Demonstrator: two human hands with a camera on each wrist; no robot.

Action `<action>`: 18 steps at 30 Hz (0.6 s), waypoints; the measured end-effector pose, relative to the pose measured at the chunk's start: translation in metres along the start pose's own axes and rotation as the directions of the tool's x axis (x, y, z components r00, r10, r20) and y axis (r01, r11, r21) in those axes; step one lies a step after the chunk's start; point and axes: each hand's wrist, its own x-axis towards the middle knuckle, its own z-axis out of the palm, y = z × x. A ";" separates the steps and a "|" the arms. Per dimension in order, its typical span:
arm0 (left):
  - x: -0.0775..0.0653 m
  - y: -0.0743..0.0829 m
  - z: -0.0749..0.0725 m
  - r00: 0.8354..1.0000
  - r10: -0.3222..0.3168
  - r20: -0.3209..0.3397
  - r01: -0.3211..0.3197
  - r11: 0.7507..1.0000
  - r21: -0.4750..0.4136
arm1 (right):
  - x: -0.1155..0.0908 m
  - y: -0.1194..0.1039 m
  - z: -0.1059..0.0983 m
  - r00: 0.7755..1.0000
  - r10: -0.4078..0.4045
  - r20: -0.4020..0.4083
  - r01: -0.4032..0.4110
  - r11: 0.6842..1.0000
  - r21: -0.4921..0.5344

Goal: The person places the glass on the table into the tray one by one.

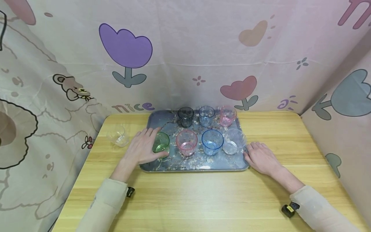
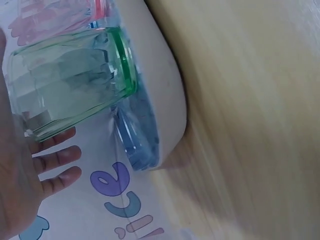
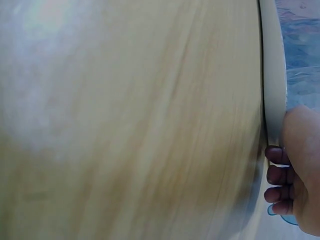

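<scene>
My left hand (image 1: 142, 147) reaches around a green glass cup (image 1: 161, 142) at the left end of a dark, flower-patterned tray (image 1: 174, 166). Its thumb lies in front of the cup and its fingers stretch out behind. From the left wrist, the green cup (image 2: 70, 80) appears beside the tray's pale side wall (image 2: 170, 95), with straight fingers (image 2: 60, 159) past it. At the tray's right edge, my right hand (image 1: 263, 160) grips the rim, fingertips (image 3: 277, 175) curled at its outer side. Nearest that hand stands a clear glass cup (image 1: 234, 141).
Beside the green cup, a pink cup (image 1: 186, 142) and a blue cup (image 1: 213, 142) stand on the tray. Behind are a black cup (image 1: 185, 117), a pale blue cup (image 1: 206, 116) and another pink cup (image 1: 227, 116). Another clear cup (image 1: 118, 137) sits on the wooden table (image 1: 197, 199), left of the tray.
</scene>
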 end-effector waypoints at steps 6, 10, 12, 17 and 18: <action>-0.006 -0.006 -0.009 1.000 0.005 -0.014 -0.005 1.000 0.000 | 0.000 0.000 0.001 1.000 0.002 0.002 -0.002 1.000 0.000; -0.011 -0.016 -0.016 1.000 0.005 -0.028 -0.005 1.000 0.018 | -0.001 0.000 0.001 1.000 0.005 0.001 -0.005 1.000 0.003; -0.013 -0.022 -0.019 0.999 0.011 -0.038 -0.010 0.999 0.031 | -0.001 0.000 0.002 1.000 0.003 0.000 -0.003 1.000 0.004; -0.020 -0.037 -0.029 0.999 0.001 -0.039 0.002 0.997 0.071 | -0.001 0.001 0.002 1.000 0.001 0.001 -0.001 1.000 0.005; -0.021 -0.041 -0.030 0.999 -0.005 -0.035 0.008 0.997 0.077 | -0.001 0.001 0.002 1.000 0.002 0.003 -0.002 1.000 0.006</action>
